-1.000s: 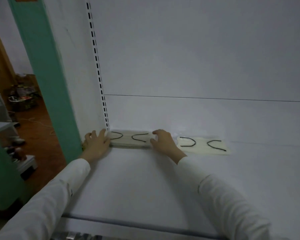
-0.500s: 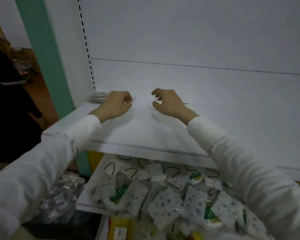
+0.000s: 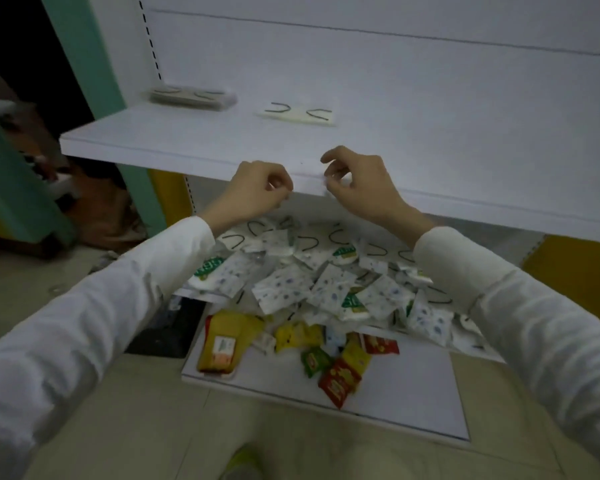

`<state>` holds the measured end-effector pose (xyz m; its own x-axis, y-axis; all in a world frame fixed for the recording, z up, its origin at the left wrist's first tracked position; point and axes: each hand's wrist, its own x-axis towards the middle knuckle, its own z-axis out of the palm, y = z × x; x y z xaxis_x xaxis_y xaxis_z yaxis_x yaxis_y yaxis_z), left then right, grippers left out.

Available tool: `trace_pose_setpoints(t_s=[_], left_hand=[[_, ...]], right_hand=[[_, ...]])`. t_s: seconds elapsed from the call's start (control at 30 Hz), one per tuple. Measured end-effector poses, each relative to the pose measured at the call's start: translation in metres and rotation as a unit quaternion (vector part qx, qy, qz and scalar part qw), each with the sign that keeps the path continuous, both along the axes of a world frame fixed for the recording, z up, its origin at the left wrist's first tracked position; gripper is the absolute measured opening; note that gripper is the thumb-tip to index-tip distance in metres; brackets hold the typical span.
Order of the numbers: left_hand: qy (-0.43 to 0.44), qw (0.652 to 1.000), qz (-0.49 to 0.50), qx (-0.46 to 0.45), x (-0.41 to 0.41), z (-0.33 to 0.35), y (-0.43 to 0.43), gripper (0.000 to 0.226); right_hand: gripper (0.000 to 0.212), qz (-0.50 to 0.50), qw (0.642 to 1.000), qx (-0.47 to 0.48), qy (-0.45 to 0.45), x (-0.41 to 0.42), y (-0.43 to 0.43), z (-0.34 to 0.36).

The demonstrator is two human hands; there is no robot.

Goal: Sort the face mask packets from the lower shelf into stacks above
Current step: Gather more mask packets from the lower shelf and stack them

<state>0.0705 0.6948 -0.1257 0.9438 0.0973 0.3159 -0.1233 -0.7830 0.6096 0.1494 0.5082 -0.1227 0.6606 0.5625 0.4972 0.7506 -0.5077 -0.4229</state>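
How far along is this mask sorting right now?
Done: two stacks on the upper shelf, a thicker left stack and a thin right stack. In hand: nothing; the left hand and right hand hover empty, fingers loosely curled, at the shelf's front edge. Left: the heap of mask packets on the lower shelf.

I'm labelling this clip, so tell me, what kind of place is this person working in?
Probably a shop or stockroom. It has white retail shelving with a slotted upright, loose face mask packets heaped underneath, and snack packets on a bottom board.
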Motion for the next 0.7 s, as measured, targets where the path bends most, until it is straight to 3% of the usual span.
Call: trace_pose_setpoints(t_s=[0.1, 0.27, 0.47, 0.7], left_hand=[[0.05, 0.997, -0.033, -0.053, -0.023, -0.026, -0.01, 0.011], [0.136, 0.989, -0.002, -0.053, -0.027, -0.088, -0.002, 0.014], [0.206, 0.971, 0.072, -0.096, -0.021, -0.17, 0.025, 0.016], [0.265, 0.959, 0.07, -0.072, -0.01, -0.26, 0.049, 0.014]], right_hand=[[0.029, 0.048, 0.998, 0.025, -0.043, -0.015, -0.028, -0.025], [0.017, 0.068, 0.995, -0.054, -0.052, -0.021, -0.052, -0.075], [0.019, -0.034, 0.989, -0.072, 0.126, -0.005, -0.055, -0.167], [0.028, -0.096, 0.935, -0.152, 0.304, 0.031, -0.002, -0.28]])
